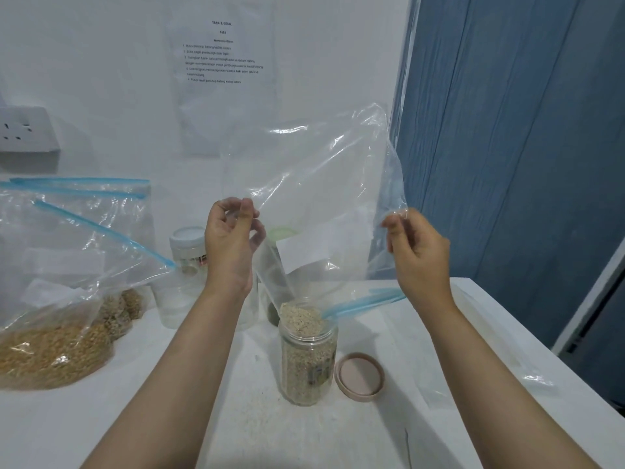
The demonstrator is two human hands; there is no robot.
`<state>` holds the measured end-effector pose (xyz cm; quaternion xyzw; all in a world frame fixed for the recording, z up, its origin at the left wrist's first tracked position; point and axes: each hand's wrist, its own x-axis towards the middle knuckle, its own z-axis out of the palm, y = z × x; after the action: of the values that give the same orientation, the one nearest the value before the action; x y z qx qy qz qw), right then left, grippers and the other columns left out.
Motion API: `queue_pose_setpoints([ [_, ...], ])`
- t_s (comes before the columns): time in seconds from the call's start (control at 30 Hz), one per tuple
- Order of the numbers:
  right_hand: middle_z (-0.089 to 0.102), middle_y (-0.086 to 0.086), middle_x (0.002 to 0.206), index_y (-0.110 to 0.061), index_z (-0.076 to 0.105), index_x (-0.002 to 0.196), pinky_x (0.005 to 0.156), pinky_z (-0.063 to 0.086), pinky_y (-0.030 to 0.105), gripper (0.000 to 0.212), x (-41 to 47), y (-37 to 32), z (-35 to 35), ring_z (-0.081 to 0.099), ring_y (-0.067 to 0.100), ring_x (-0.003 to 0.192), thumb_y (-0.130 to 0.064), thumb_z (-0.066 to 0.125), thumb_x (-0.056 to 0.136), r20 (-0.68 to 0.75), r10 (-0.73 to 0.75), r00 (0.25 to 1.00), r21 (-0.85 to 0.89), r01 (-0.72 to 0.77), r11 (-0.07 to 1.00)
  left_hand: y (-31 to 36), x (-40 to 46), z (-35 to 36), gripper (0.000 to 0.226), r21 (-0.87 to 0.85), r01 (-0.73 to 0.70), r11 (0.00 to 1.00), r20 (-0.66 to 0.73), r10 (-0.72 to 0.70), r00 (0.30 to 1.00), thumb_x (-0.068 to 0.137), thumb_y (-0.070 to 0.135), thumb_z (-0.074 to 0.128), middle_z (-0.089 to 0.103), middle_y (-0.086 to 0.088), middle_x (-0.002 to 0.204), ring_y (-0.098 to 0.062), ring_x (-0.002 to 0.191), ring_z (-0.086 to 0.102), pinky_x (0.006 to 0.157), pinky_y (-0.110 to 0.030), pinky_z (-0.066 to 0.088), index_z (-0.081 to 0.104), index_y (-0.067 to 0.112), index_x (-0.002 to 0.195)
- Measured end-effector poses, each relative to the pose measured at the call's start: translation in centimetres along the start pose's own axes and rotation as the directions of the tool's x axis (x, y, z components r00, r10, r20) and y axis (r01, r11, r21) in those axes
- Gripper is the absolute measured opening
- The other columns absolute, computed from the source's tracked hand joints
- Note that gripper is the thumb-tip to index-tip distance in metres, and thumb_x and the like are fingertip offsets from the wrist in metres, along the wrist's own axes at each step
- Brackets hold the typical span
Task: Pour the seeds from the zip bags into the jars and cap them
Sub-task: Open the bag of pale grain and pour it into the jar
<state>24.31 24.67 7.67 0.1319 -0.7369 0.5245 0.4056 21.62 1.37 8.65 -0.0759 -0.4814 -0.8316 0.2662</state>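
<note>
Head view: person's two bare arms reach over a white table [389, 431].
Left hand [230, 238]: raised, fingers pinching one upper corner of a clear zip bag [324, 184].
Right hand [417, 252]: raised, pinching the bag's other upper corner.
Bag: upside down, blue zip end at the bottom, mouth resting in the jar's opening; nearly empty.
Jar [307, 360]: open, upright, centre of table, pale seeds [301, 321] heaped to the rim.
Lid [360, 376]: pinkish, lying just right of jar.
Left side: more zip bags [57, 282] w/ tan seeds.
Behind: white-capped jar [186, 245].
</note>
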Motion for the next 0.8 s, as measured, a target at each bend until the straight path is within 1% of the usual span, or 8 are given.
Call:
queue_pose_setpoints([
  [0.07, 0.052, -0.013, 0.062, -0.017, 0.064, 0.087, 0.058, 0.038, 0.017, 0.019, 0.03, 0.07, -0.04, 0.047, 0.003, 0.059, -0.02, 0.053, 0.103, -0.023, -0.008, 1.0, 0.027, 0.009, 1.0, 0.05, 0.06, 0.02, 0.009, 0.0, -0.004, 1.0, -0.001, 0.004, 1.0, 0.099, 0.02, 0.058, 0.06, 0.008, 0.076, -0.006, 0.064, 0.053, 0.068, -0.021, 0.053, 0.051, 0.018, 0.093],
  [0.13, 0.053, -0.012, 0.064, -0.018, 0.064, 0.088, 0.059, 0.039, 0.018, 0.019, -0.07, -0.01, -0.06, 0.048, 0.003, 0.06, -0.018, 0.053, 0.103, -0.006, -0.019, 1.0, 0.024, 0.019, 1.0, 0.09, 0.15, 0.02, 0.009, -0.004, -0.009, 1.0, 0.002, 0.009, 1.0, 0.099, 0.019, 0.058, 0.06, 0.008, 0.075, -0.006, 0.065, 0.052, 0.068, -0.021, 0.053, 0.051, 0.018, 0.093],
  [0.33, 0.051, -0.01, 0.064, -0.016, 0.063, 0.087, 0.057, 0.037, 0.018, 0.02, -0.21, -0.17, -0.11, 0.046, 0.004, 0.059, -0.02, 0.052, 0.103, -0.003, -0.041, 0.999, 0.031, 0.041, 0.999, -0.02, 0.17, 0.27, 0.009, -0.002, -0.015, 1.0, 0.022, 0.015, 1.0, 0.1, 0.016, 0.058, 0.061, 0.009, 0.078, -0.007, 0.068, 0.053, 0.067, -0.02, 0.053, 0.052, 0.018, 0.094],
  [0.43, 0.05, -0.008, 0.064, -0.014, 0.063, 0.086, 0.058, 0.038, 0.02, 0.021, 0.0, -0.12, -0.12, 0.046, 0.004, 0.059, -0.019, 0.053, 0.103, -0.025, -0.035, 0.999, 0.061, 0.036, 0.997, 0.1, 0.14, 0.31, 0.01, 0.011, -0.023, 1.0, 0.012, 0.023, 1.0, 0.1, 0.015, 0.057, 0.06, 0.01, 0.077, -0.006, 0.064, 0.053, 0.066, -0.02, 0.053, 0.052, 0.019, 0.092],
  [0.57, 0.051, -0.009, 0.063, -0.012, 0.065, 0.088, 0.059, 0.038, 0.022, 0.021, 0.13, -0.08, -0.2, 0.046, 0.006, 0.06, -0.021, 0.053, 0.103, -0.028, -0.046, 0.999, 0.051, 0.047, 0.998, 0.26, 0.01, 0.37, 0.01, 0.021, -0.029, 0.999, 0.018, 0.029, 0.999, 0.1, 0.016, 0.057, 0.06, 0.01, 0.075, -0.004, 0.062, 0.053, 0.065, -0.02, 0.053, 0.052, 0.019, 0.092],
  [0.67, 0.052, -0.008, 0.066, -0.011, 0.065, 0.089, 0.06, 0.039, 0.022, 0.02, -0.03, -0.23, -0.08, 0.046, 0.005, 0.061, -0.019, 0.053, 0.103, -0.005, -0.048, 0.999, 0.042, 0.048, 0.998, 0.32, -0.04, 0.38, 0.01, 0.026, -0.026, 0.999, 0.024, 0.025, 0.999, 0.1, 0.017, 0.057, 0.06, 0.009, 0.077, -0.004, 0.062, 0.054, 0.065, -0.02, 0.053, 0.052, 0.019, 0.092],
  [0.73, 0.051, -0.004, 0.066, -0.013, 0.065, 0.089, 0.059, 0.039, 0.022, 0.02, -0.14, -0.26, -0.06, 0.046, 0.006, 0.061, -0.021, 0.053, 0.103, -0.024, -0.051, 0.998, 0.05, 0.052, 0.997, 0.38, -0.09, 0.4, 0.01, 0.03, -0.024, 0.999, 0.029, 0.023, 0.999, 0.1, 0.018, 0.057, 0.059, 0.008, 0.077, -0.004, 0.063, 0.054, 0.066, -0.02, 0.053, 0.052, 0.019, 0.092],
  [0.8, 0.052, -0.007, 0.066, -0.016, 0.064, 0.088, 0.059, 0.038, 0.021, 0.02, -0.22, -0.37, -0.09, 0.046, 0.006, 0.06, -0.021, 0.053, 0.103, -0.017, -0.05, 0.999, 0.048, 0.051, 0.998, 0.37, -0.08, 0.38, 0.01, 0.027, -0.023, 0.999, 0.03, 0.022, 0.999, 0.1, 0.018, 0.057, 0.059, 0.009, 0.077, -0.004, 0.063, 0.054, 0.066, -0.02, 0.053, 0.052, 0.019, 0.092],
])
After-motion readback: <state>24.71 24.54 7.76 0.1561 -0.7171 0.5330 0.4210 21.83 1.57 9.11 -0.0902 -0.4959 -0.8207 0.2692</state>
